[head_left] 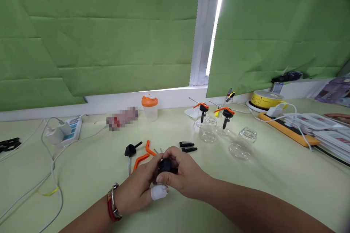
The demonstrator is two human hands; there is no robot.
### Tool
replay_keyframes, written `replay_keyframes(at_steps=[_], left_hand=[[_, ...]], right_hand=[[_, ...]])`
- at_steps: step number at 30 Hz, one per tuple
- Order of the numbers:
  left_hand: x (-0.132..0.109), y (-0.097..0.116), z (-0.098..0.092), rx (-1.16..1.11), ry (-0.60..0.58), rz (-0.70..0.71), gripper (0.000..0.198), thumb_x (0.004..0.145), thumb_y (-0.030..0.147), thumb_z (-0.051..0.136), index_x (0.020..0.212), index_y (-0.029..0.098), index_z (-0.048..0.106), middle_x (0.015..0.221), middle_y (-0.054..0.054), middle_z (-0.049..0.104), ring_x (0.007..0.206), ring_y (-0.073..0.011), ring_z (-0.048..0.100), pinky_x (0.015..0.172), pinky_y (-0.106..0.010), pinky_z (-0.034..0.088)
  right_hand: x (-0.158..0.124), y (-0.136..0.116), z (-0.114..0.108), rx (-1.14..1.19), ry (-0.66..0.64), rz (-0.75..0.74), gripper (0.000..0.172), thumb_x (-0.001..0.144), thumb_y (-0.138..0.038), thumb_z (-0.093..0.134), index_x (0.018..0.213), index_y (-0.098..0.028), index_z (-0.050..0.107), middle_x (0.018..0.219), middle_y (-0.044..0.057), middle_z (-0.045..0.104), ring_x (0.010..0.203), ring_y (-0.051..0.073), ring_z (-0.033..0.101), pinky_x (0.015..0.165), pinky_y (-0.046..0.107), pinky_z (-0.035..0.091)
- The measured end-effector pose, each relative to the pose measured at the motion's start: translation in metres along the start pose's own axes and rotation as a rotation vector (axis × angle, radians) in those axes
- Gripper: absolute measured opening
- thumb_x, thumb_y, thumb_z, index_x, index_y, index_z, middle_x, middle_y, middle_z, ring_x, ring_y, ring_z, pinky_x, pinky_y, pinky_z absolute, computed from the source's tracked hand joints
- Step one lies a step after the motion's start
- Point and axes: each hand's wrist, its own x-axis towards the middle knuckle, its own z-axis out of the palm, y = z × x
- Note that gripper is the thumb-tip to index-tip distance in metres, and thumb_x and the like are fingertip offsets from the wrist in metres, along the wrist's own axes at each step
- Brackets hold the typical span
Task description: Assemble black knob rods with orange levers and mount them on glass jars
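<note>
Near the front middle of the table, both my hands are closed around a black plastic piece (pixel 165 166) with a rounded body. My left hand (pixel 138 189), with white wrapping on its thumb, grips it from the left. From the right, my right hand (pixel 188 173) curls its fingers and thumb over it, so much of its shape is hidden. Just beyond lie two orange levers (pixel 140 160) and thin metal pins (pixel 158 150). A similar black cap with a spout and metal tube (pixel 130 150) rests left of them. Two black pieces with springs (pixel 188 149) lie farther right.
Two glass jars (pixel 208 133) and two black-and-orange dispenser heads (pixel 227 113) stand to the right. Behind are an orange-lidded cup (pixel 150 111) and a yellow container (pixel 266 99). White cables and a power strip (pixel 71 131) occupy the left; another person's hand (pixel 339 117) shows far right.
</note>
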Motion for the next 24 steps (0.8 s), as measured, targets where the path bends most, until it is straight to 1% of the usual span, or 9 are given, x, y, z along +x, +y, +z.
replay_keyframes(at_steps=[4, 9, 11, 13, 15, 18, 19, 21, 24], left_hand=[[0.001, 0.011, 0.003, -0.194, 0.040, -0.146, 0.074, 0.080, 0.034, 0.054, 0.142, 0.026, 0.013, 0.113, -0.011, 0.058, 0.096, -0.0224, 0.059, 0.077, -0.035, 0.052], [0.002, 0.020, 0.000, -0.103, 0.075, -0.103, 0.057, 0.080, 0.031, 0.053, 0.134, 0.027, 0.038, 0.115, -0.008, 0.059, 0.101, -0.0244, 0.057, 0.088, -0.040, 0.047], [0.002, 0.020, -0.005, -0.056, 0.091, -0.129, 0.052, 0.080, 0.032, 0.052, 0.131, 0.025, 0.043, 0.110, -0.007, 0.062, 0.095, -0.0226, 0.058, 0.085, -0.037, 0.048], [0.000, 0.014, -0.016, 0.010, 0.189, -0.209, 0.051, 0.079, 0.035, 0.053, 0.128, 0.022, 0.045, 0.103, -0.006, 0.064, 0.088, -0.0207, 0.060, 0.079, -0.032, 0.049], [-0.005, 0.000, -0.034, 0.118, 0.369, -0.367, 0.050, 0.076, 0.042, 0.057, 0.121, 0.020, 0.050, 0.089, -0.003, 0.066, 0.077, -0.0197, 0.060, 0.069, -0.029, 0.049], [-0.018, -0.037, -0.066, 0.227, 0.643, -0.627, 0.048, 0.072, 0.050, 0.057, 0.111, 0.022, 0.056, 0.088, -0.003, 0.066, 0.075, -0.0204, 0.060, 0.064, -0.028, 0.047], [-0.023, -0.051, -0.075, 0.277, 0.690, -0.722, 0.048, 0.071, 0.051, 0.055, 0.109, 0.022, 0.057, 0.085, -0.003, 0.066, 0.072, -0.0210, 0.060, 0.063, -0.029, 0.046], [-0.034, -0.077, -0.088, 0.356, 0.650, -0.884, 0.046, 0.072, 0.051, 0.052, 0.105, 0.020, 0.058, 0.079, -0.005, 0.065, 0.070, -0.0234, 0.060, 0.060, -0.031, 0.045], [-0.042, -0.105, -0.091, 0.404, 0.497, -0.956, 0.039, 0.074, 0.045, 0.046, 0.099, 0.016, 0.057, 0.083, -0.009, 0.065, 0.073, -0.0254, 0.061, 0.061, -0.031, 0.045]], right_hand=[[-0.003, 0.003, 0.006, 0.164, -0.037, -0.033, 0.059, 0.066, -0.049, 0.071, 0.107, -0.022, 0.039, 0.093, 0.002, 0.054, 0.081, 0.016, 0.053, 0.067, 0.028, 0.044], [-0.003, 0.005, 0.009, 0.257, -0.074, -0.137, 0.056, 0.074, -0.054, 0.062, 0.109, -0.023, 0.031, 0.096, 0.004, 0.052, 0.083, 0.015, 0.051, 0.071, 0.029, 0.043], [-0.001, 0.005, 0.007, 0.197, -0.065, -0.141, 0.056, 0.076, -0.054, 0.059, 0.113, -0.023, 0.030, 0.095, 0.003, 0.051, 0.082, 0.014, 0.051, 0.071, 0.029, 0.043], [0.001, 0.005, 0.000, 0.058, -0.019, -0.120, 0.057, 0.079, -0.054, 0.055, 0.119, -0.023, 0.029, 0.096, 0.004, 0.049, 0.077, 0.013, 0.050, 0.069, 0.029, 0.044], [0.000, 0.002, -0.012, -0.094, 0.057, -0.095, 0.055, 0.082, -0.053, 0.050, 0.124, -0.024, 0.029, 0.102, 0.006, 0.049, 0.076, 0.012, 0.050, 0.068, 0.029, 0.044], [-0.005, -0.003, -0.039, -0.298, 0.236, -0.112, 0.047, 0.086, -0.048, 0.045, 0.124, -0.023, 0.032, 0.110, 0.009, 0.049, 0.083, 0.014, 0.052, 0.072, 0.030, 0.045], [-0.009, -0.004, -0.051, -0.373, 0.297, -0.121, 0.045, 0.087, -0.046, 0.043, 0.124, -0.023, 0.033, 0.112, 0.009, 0.049, 0.086, 0.016, 0.052, 0.073, 0.032, 0.046], [-0.017, -0.003, -0.076, -0.600, 0.464, -0.170, 0.041, 0.086, -0.042, 0.046, 0.121, -0.023, 0.039, 0.118, 0.011, 0.048, 0.101, 0.021, 0.050, 0.082, 0.037, 0.044], [-0.032, 0.009, -0.116, -1.019, 0.730, -0.278, 0.032, 0.080, -0.036, 0.053, 0.108, -0.021, 0.051, 0.127, 0.013, 0.044, 0.121, 0.030, 0.036, 0.098, 0.048, 0.029]])
